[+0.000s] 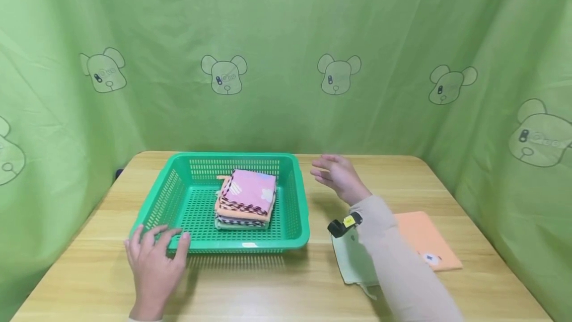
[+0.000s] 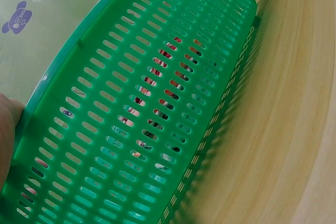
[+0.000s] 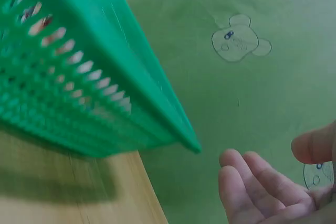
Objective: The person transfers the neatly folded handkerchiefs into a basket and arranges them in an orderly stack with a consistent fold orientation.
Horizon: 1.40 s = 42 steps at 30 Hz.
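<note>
A green plastic basket (image 1: 178, 247) sits on the wooden table with a stack of folded cloths (image 1: 248, 198) inside, a pink one on top. My left hand (image 1: 154, 260) is at the basket's front left corner, with spread fingers over the rim and the thumb by the front edge. In the left wrist view, only a bit of that hand (image 2: 6, 129) shows beside the basket's rim. My right hand (image 1: 341, 178) is held apart from the basket's right side, its fingers extended and nothing in it. The right wrist view shows its fingers (image 3: 233, 195) and thumb separated.
Under the right forearm lies a light green cloth (image 1: 353, 262), partly hidden. An orange cloth (image 1: 429, 237) with a face print lies further right. Green curtains (image 1: 277, 113) with bear-head prints hang behind the table (image 1: 250, 292) and along both sides.
</note>
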Each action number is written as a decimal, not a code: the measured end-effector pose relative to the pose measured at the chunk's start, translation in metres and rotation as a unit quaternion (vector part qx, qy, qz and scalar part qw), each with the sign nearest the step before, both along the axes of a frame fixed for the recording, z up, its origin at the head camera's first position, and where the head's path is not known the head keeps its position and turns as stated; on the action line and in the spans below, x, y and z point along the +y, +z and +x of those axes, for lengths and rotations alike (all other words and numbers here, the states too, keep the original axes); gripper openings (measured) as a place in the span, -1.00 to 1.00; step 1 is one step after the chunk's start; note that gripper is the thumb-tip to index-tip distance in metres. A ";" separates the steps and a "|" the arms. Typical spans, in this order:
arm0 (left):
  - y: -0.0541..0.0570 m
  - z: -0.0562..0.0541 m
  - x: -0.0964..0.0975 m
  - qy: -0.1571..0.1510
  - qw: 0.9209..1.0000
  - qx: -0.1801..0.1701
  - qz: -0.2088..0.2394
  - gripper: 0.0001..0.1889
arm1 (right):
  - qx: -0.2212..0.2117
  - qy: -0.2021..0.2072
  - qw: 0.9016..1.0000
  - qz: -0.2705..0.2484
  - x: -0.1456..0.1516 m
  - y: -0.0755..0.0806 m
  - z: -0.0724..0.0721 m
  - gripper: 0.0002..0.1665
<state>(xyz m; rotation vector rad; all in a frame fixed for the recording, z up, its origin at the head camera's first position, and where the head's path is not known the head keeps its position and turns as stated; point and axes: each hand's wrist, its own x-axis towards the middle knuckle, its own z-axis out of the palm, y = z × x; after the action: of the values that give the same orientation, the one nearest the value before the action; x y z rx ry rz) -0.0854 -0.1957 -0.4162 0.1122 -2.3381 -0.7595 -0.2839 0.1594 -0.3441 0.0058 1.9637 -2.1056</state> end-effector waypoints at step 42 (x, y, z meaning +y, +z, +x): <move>0.000 -0.001 0.000 0.001 1.000 -0.007 0.001 -0.65 | -0.036 0.205 0.899 0.385 0.136 -0.032 0.015 -0.48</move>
<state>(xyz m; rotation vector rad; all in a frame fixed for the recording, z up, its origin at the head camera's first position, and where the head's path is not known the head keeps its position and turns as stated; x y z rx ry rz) -0.0867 -0.1953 -0.4160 0.1221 -2.3505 -0.7620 -0.2685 0.2950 -0.3764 -0.1605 2.3542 -0.9739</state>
